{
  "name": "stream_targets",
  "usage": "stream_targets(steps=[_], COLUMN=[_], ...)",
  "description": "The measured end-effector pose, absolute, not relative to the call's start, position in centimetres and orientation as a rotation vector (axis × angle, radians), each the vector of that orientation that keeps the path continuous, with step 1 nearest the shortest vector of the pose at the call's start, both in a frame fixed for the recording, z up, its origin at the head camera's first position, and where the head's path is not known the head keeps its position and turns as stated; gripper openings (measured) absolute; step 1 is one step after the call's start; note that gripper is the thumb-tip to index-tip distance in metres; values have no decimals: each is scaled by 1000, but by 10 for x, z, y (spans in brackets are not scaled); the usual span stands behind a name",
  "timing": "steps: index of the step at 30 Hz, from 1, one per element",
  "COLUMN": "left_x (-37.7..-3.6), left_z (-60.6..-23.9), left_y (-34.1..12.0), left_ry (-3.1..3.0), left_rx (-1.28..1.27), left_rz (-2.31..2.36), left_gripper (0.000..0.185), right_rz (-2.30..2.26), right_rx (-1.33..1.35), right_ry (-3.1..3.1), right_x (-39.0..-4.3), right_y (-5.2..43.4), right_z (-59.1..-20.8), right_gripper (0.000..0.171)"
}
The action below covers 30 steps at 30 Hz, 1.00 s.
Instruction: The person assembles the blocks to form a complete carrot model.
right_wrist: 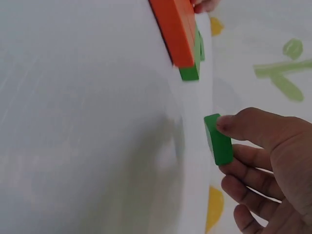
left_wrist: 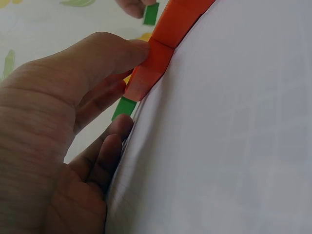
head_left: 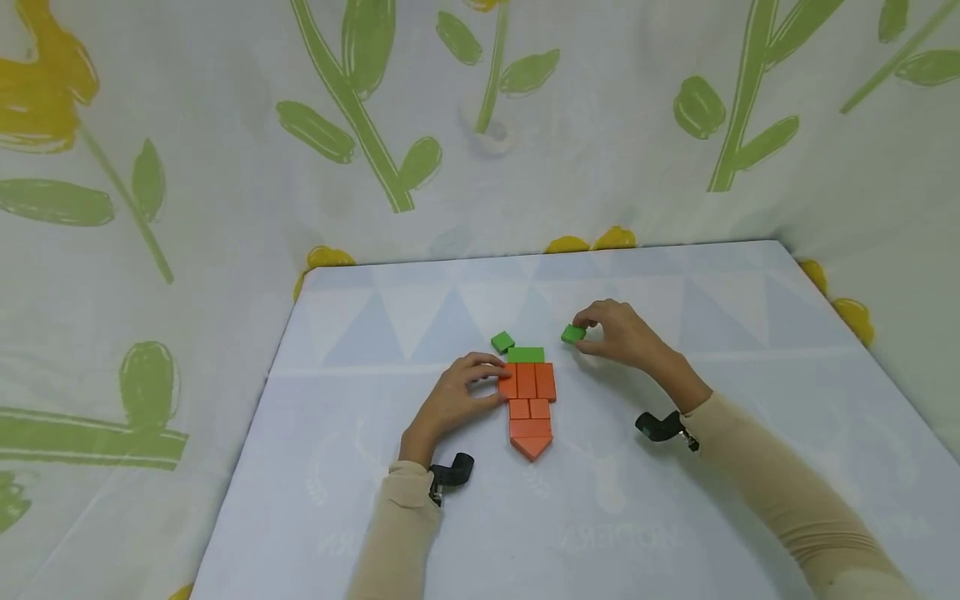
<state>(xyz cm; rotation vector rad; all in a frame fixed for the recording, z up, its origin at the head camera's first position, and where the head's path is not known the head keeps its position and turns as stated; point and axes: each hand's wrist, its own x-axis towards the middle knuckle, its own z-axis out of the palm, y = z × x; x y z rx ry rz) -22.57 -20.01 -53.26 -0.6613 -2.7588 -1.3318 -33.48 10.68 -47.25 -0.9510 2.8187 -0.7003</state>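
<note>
Orange body (head_left: 530, 404) laid flat mid-worktop (head_left: 375, 500), looking finished: three upright blocks on top, two small squares beneath, a wide bar, then a triangle tip pointing toward the person. Green bar (head_left: 526, 355) already seated across the top edge, touching the orange row. Small green square (head_left: 502, 341) lying tilted just up-left of that bar, apart from it, not yet snug (more a loose leaf than a fitted one).

Left hand (head_left: 459, 402) pressed against the left flank of the orange row, thumb (left_wrist: 127, 51) on the top face of the end block and fingers curled alongside, steadying rather than lifting, by the look of the left wrist view.

Right hand (head_left: 621, 333) off to the upper right, pinching a second green square (head_left: 573, 334) between thumb and fingertips; in the right wrist view (right_wrist: 218, 139) block on edge, close to the worktop, contact hard to tell. Well apart from the green bar.

Judging the carrot shape: body done, stalk base done, two leaf squares left to settle, one loose at the left, one in the right hand's grip. Close to the end, probably.
</note>
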Motion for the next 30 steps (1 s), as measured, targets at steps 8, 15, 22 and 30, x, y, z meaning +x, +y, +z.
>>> stream_targets(steps=[8,15,22,30], left_x=[-227,-227,-229,-229], left_z=[-533,-532,-533,-532], left_y=[-197,-194,-191,-192], left_ry=[-2756,-2752,-2762,-2745], left_rx=[-672,-680,-684,-642], left_rz=[-1351,-1335,-1319,-1411], left_gripper=[33,32,32,36], right_rz=[-749,-731,-705,-717], right_rx=[-994,-966,-884,-870], right_ry=[2837,2840,2837,2834], right_x=[-333,-331,-326,-321], right_y=[82,76,75,78], right_z=[-480,-483,-488,-493], right_gripper=[31,32,33,37])
